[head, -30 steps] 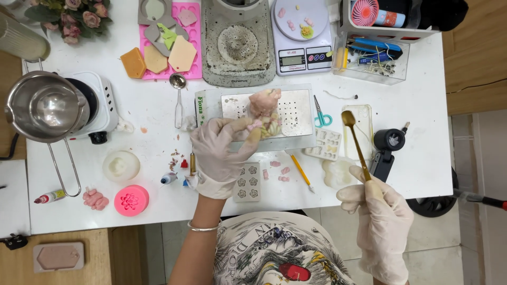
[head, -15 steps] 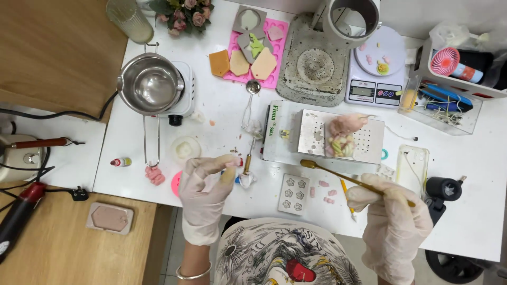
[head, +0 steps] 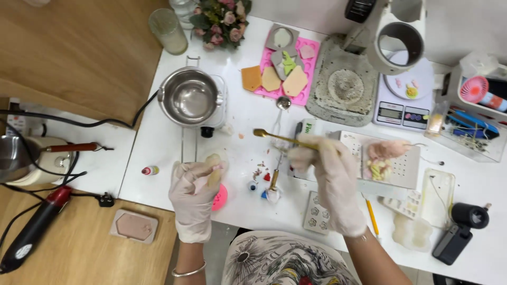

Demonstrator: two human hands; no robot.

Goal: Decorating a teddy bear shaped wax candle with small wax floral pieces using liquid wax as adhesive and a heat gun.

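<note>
Moved: since half a second ago the right hand [head: 330,182] has swung leftward across the surface [head: 248,126], carrying the gold spoon [head: 274,137] so its bowl now points toward the steel pot [head: 188,97]; the left hand [head: 193,198] has stayed near the pink round mould [head: 221,196].
Right hand: gloved, fingers closed around the near end of the spoon's handle, the spoon held level above the surface.
Left hand: gloved, fingers curled together; a small pale lump [head: 213,168] sits at the fingertips, and it cannot be told whether the hand pinches it or only covers it.
Spoon: bowl just right of the pot's hot plate [head: 219,105], far of the small dye bottles [head: 264,184].
Pot: empty-looking, on the white hot plate at the far left of the surface, long handle pointing near.
Right of the hands: a perforated metal plate [head: 401,158] carrying a pink and yellow wax figure [head: 383,158].
Far side: pink tray [head: 311,63] with orange and tan hexagonal pieces, a grey scale [head: 401,103], a bunch of flowers [head: 219,16].
</note>
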